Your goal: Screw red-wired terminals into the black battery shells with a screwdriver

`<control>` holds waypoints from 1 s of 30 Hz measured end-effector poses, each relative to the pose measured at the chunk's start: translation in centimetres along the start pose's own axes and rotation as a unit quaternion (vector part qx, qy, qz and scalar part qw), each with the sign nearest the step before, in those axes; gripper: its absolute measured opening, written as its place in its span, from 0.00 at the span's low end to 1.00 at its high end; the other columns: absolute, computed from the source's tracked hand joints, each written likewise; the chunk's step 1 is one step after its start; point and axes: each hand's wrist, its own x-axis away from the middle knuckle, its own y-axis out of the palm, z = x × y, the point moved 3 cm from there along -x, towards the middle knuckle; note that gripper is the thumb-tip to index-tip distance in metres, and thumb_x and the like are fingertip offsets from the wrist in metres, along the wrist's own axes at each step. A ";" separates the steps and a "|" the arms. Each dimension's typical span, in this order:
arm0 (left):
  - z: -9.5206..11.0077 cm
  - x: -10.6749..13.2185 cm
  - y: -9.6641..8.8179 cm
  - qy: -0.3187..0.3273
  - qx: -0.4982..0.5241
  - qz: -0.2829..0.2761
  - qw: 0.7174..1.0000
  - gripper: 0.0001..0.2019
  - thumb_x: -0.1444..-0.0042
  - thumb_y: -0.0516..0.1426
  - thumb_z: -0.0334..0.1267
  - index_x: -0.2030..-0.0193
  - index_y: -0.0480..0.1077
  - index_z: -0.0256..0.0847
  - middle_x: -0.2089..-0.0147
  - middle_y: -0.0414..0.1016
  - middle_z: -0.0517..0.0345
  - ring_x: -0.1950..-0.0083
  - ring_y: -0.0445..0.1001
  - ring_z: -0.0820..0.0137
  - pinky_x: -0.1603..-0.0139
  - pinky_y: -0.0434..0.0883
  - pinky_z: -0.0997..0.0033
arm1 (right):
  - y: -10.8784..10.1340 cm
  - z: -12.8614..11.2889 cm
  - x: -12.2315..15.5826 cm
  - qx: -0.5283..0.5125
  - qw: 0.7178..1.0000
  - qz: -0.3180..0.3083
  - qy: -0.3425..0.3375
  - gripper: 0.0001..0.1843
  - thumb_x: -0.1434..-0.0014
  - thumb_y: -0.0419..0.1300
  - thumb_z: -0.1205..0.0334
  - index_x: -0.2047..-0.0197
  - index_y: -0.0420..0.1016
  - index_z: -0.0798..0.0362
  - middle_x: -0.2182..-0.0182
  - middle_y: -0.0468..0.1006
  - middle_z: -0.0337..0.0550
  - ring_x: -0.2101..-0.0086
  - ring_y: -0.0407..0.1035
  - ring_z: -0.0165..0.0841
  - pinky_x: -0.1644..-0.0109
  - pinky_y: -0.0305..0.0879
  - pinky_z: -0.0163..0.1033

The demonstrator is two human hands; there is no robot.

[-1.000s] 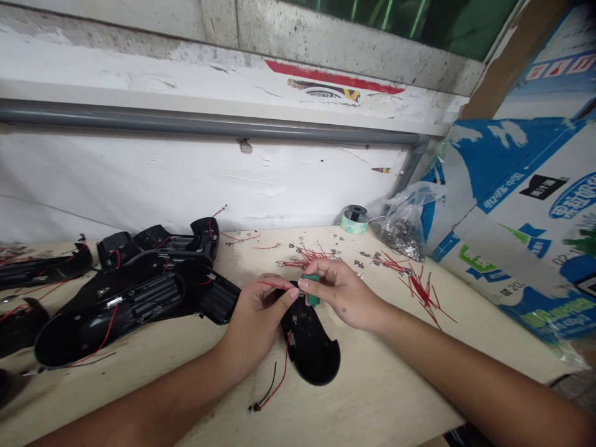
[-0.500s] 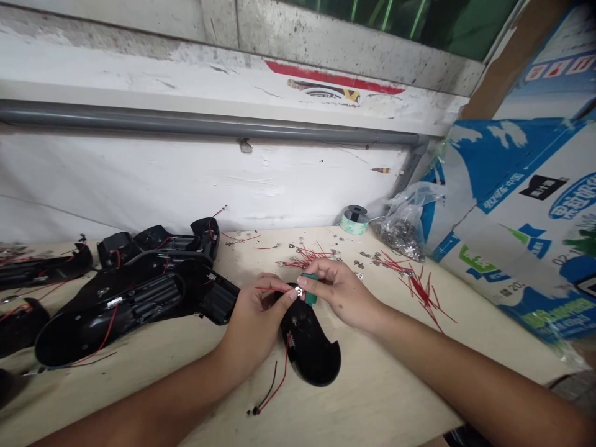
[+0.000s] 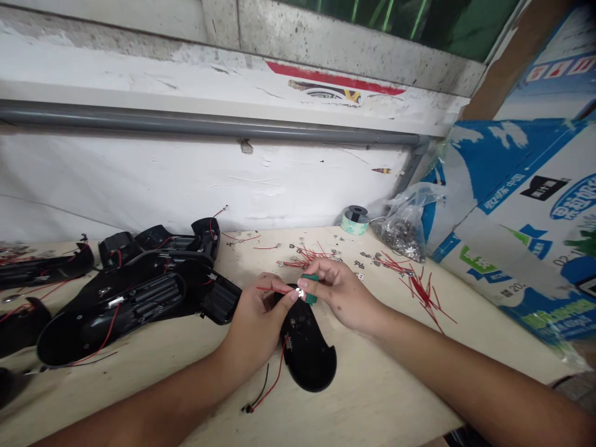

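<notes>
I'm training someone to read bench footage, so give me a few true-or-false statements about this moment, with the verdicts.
1. The left hand pinches a thin red wire. True.
2. The right hand holds a green object. True.
3. The black plastic shell under the hands has no wires attached. False: a red wire and a black wire trail from it.
4. A roll of tape stands at the back of the table, by the wall. True.
5. The bag of metal parts sits among the black shells on the left. False: the bag is at the right, beside a cardboard box.
</notes>
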 end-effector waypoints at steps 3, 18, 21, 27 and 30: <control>0.1 0.0 0.1 0.000 -0.006 -0.005 1.000 0.10 0.47 0.63 0.43 0.70 0.72 0.38 0.65 0.71 0.57 0.62 0.70 0.68 0.61 0.67 0.68 | 0.1 0.0 0.0 -0.005 1.000 0.003 -0.001 0.17 0.49 0.73 0.52 0.71 0.71 0.52 0.76 0.76 0.35 0.72 0.69 0.29 0.62 0.66 0.38; 0.2 0.1 0.2 0.024 0.011 -0.005 1.000 0.08 0.47 0.63 0.40 0.70 0.73 0.39 0.66 0.69 0.58 0.63 0.70 0.69 0.61 0.68 0.69 | 0.1 0.0 0.3 -0.026 1.000 0.018 -0.004 0.15 0.49 0.73 0.56 0.73 0.72 0.52 0.76 0.75 0.35 0.73 0.69 0.29 0.64 0.65 0.37; 0.1 0.2 0.3 0.022 0.009 -0.009 1.000 0.08 0.47 0.63 0.41 0.70 0.73 0.39 0.66 0.69 0.57 0.62 0.70 0.69 0.61 0.67 0.69 | 0.0 -0.2 0.4 -0.012 1.000 0.024 -0.016 0.16 0.50 0.74 0.55 0.73 0.72 0.53 0.76 0.75 0.35 0.73 0.68 0.28 0.66 0.64 0.36; 0.3 0.2 0.1 0.002 -0.001 -0.009 1.000 0.09 0.47 0.63 0.42 0.70 0.72 0.38 0.65 0.69 0.57 0.62 0.70 0.68 0.61 0.68 0.68 | -0.2 0.1 0.1 0.006 1.000 0.005 0.006 0.15 0.48 0.73 0.53 0.72 0.74 0.53 0.76 0.77 0.38 0.72 0.70 0.30 0.64 0.65 0.38; 0.2 0.1 0.0 -0.020 0.000 -0.007 1.000 0.10 0.46 0.63 0.43 0.69 0.72 0.38 0.65 0.69 0.57 0.64 0.70 0.69 0.61 0.68 0.68 | -0.3 0.1 -0.1 0.014 1.000 0.000 0.015 0.13 0.48 0.72 0.54 0.70 0.75 0.53 0.75 0.78 0.38 0.71 0.70 0.30 0.62 0.66 0.38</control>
